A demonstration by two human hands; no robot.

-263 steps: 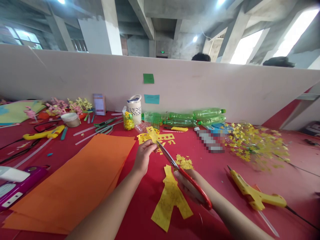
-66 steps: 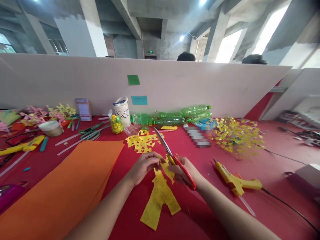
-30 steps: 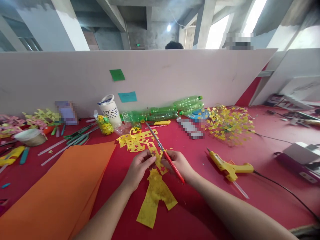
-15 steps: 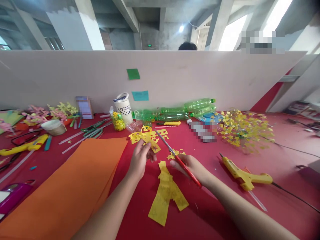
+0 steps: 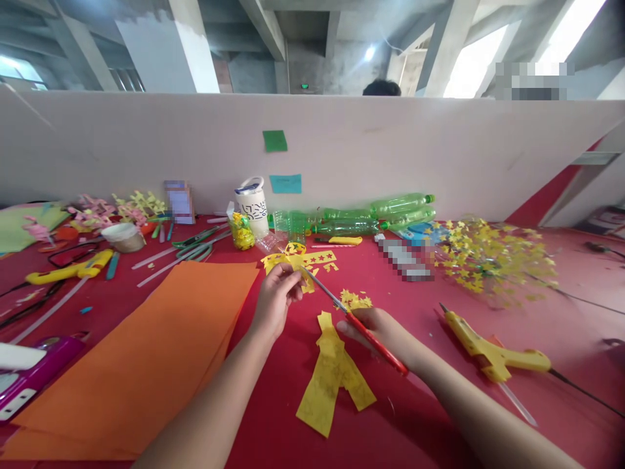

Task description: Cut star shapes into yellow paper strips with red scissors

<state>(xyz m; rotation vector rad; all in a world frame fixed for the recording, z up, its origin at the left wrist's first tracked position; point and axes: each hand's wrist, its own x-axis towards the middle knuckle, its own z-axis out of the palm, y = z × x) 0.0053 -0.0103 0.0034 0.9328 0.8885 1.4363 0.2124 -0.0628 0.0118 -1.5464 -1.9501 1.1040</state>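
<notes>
My left hand (image 5: 274, 305) is closed in a pinch on a small scrap of yellow paper (image 5: 306, 281), held just above the red table. My right hand (image 5: 375, 329) grips red-handled scissors (image 5: 364, 329), whose blades point up-left and meet the scrap at the left fingertips. Between my forearms on the table lie yellow paper strips (image 5: 334, 374) marked with stars. A little heap of cut yellow stars (image 5: 357, 300) rests just beyond the right hand. Yellow paper with star-shaped holes (image 5: 312, 259) lies further back.
Large orange sheets (image 5: 146, 352) cover the table's left. To the right of my right arm lies a yellow glue gun (image 5: 493, 352) with its cord, and another (image 5: 73, 267) is at far left. Green bottles (image 5: 371, 218), a white cup (image 5: 252, 207) and a yellow star bunch (image 5: 493, 260) line the partition (image 5: 390, 150).
Over the last seconds my left hand carried the yellow scrap from close in front of me further out, and the scissors followed to meet it. The camera view shifted slightly.
</notes>
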